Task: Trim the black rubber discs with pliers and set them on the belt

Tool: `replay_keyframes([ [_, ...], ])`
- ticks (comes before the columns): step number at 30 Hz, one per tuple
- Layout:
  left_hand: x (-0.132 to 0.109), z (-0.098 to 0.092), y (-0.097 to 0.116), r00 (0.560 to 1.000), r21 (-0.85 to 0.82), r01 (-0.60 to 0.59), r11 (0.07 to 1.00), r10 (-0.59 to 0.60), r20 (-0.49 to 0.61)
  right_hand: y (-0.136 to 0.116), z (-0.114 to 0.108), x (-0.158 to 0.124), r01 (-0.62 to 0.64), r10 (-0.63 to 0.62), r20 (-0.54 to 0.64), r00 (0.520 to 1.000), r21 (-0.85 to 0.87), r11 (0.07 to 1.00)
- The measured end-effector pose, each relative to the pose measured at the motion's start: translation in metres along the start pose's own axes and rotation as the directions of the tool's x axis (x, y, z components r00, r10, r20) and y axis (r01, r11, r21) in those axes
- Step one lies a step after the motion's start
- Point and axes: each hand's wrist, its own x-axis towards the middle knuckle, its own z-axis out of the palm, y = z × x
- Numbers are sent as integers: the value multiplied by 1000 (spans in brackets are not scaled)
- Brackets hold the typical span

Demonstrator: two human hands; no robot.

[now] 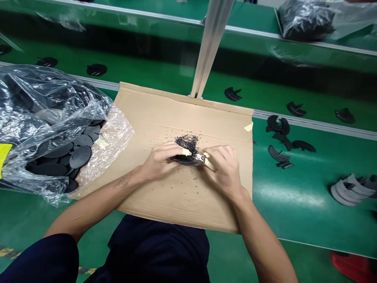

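My left hand [166,159] is closed on the edge of a thin black plastic disc [188,161], tilted above the cardboard. A pale yellow cover wraps my left thumb. In my closed right hand [223,167] is a small shiny metal nail clipper [200,157], its head touching the disc's right edge. Pale yellow covers also show on my right fingertips. Just beyond the disc lies a pile of tiny black scraps [188,142], with loose bits scattered around it. My fingers hide part of the disc and most of the clipper.
A cardboard sheet [153,112] covers the green bench [294,204]. At left, a clear plastic bag [55,106] spills black discs [80,157]. Curved black pieces [278,154] and stacked grey rings [350,190] lie right. A metal post [210,47] rises behind the cardboard.
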Motion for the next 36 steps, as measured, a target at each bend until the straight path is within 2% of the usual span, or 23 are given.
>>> replay_keyframes([
  [6, 0, -1, 0, 1000, -12, -15, 1000, 15, 2, 1, -4, 2, 48, -50, -60, 997, -43, 998],
  [12, -1, 0, 0, 1000, -3, -22, 1000, 22, 14, 2, -6, 1, 60, -60, 3, 998, -22, 998],
  [22, 0, 1, 2, 999, -67, -33, 997, 35, 35, 2, -8, 2, 137, -137, 10, 991, -72, 988],
  [36, -3, 1, -3, 999, -70, -42, 997, 42, -9, 0, -5, -1, 166, -168, -18, 986, -68, 984],
])
